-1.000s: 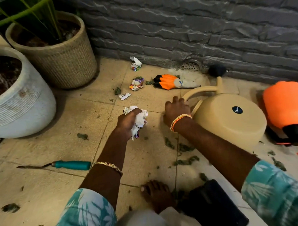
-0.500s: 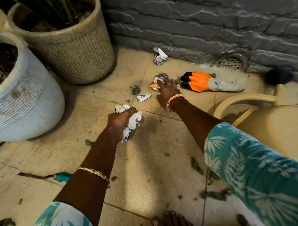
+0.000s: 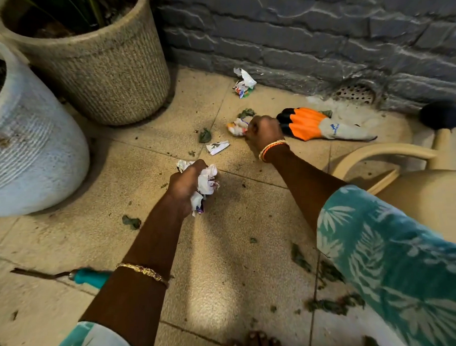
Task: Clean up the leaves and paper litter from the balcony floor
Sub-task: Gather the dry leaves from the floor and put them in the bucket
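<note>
White crumpled paper wad (image 3: 205, 183) sits clamped in the left hand (image 3: 185, 184), grip tight, held just above the floor (image 3: 238, 264). Right hand (image 3: 263, 130) reaches forward, fingers curled onto a wrapper scrap (image 3: 236, 127) beside the orange glove (image 3: 304, 123). Paper looks light, soft, crushable; pinch anywhere. Folded scrap (image 3: 217, 147), corner wrapper (image 3: 244, 83) and leaves (image 3: 131, 221) remain.

One head-worn wide-angle view looks steeply down, close over the tiled floor (image 3: 225, 264) toward the wall (image 3: 319, 25).
</note>
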{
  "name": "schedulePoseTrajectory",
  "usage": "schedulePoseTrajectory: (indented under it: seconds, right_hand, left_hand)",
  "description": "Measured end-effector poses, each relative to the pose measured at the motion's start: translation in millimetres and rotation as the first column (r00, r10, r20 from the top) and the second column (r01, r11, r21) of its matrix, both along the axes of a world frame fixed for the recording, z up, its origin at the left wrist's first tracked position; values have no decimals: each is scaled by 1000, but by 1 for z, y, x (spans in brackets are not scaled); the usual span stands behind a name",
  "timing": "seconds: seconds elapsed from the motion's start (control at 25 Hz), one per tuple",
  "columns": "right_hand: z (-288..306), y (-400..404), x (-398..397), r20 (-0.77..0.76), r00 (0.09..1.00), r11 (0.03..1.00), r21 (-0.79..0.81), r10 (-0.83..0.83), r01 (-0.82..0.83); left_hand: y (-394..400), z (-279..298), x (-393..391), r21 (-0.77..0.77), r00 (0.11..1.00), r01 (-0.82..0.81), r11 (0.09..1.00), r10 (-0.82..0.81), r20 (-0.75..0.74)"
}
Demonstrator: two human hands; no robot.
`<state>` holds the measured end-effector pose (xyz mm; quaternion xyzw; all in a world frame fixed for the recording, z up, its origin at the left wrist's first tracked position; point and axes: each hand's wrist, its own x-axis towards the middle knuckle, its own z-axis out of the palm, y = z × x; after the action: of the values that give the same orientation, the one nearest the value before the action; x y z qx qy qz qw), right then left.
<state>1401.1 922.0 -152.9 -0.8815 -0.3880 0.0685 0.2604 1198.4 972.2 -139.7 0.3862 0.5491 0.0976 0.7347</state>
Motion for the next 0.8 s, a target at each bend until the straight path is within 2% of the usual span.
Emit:
schedulePoseTrajectory:
  seconds: [0.04, 0.08, 0.12, 0.2, 0.24, 0.28, 0.36, 0.48, 0.56, 0.6, 0.64, 0.72, 0.8]
  right_hand:
    - [8, -4, -4, -153, 982, 980, 146, -113, 136]
    - [15, -10, -8, -336, 926, 928, 261, -171, 266]
    - [23, -17, -13, -534, 829, 875, 308, -167, 375]
    - [33, -33, -24, -861, 507, 829, 264, -27, 493]
    - [36, -41, -29, -931, 362, 839, 231, 44, 493]
    - [38, -47, -34, -950, 300, 861, 220, 83, 458]
    - [36, -51, -44, -934, 341, 915, 227, 106, 335]
    - [33, -44, -60, -849, 513, 973, 206, 125, 105]
    - [29, -35, -62, -801, 577, 979, 202, 160, 8]
    - [25, -30, -60, -755, 640, 982, 188, 143, 2]
    - [19, -23, -55, -665, 739, 988, 157, 106, 0]
    - [6, -8, -47, -386, 917, 994, 58, 105, -89]
    - [-9, 4, -46, -160, 953, 961, -60, 256, -269]
  left_hand:
    - [2, -3, 0, -12, 1000, 11, 1000, -10, 26]
    - [4, -3, 1, -22, 998, 28, 999, -27, 50]
    - [5, -3, 1, -30, 997, 40, 999, -38, 71]
    - [6, 0, 3, -38, 993, 58, 998, -54, 110]
    - [8, 1, 5, -55, 987, 80, 995, -71, 141]
    - [9, 3, 6, -73, 981, 104, 992, -91, 174]
    - [8, 10, 7, -86, 971, 152, 985, -132, 201]
    - [5, 13, 8, -97, 957, 215, 972, -190, 219]
    - [8, 1, 5, -76, 976, 154, 985, -139, 170]
    - [10, -4, 2, -69, 987, 100, 993, -90, 135]
    - [14, -9, -2, -58, 994, 51, 997, -45, 101]
    - [19, -8, -11, -70, 997, -9, 998, 14, 73]
    - [25, -7, -17, -81, 998, -31, 996, 36, 54]
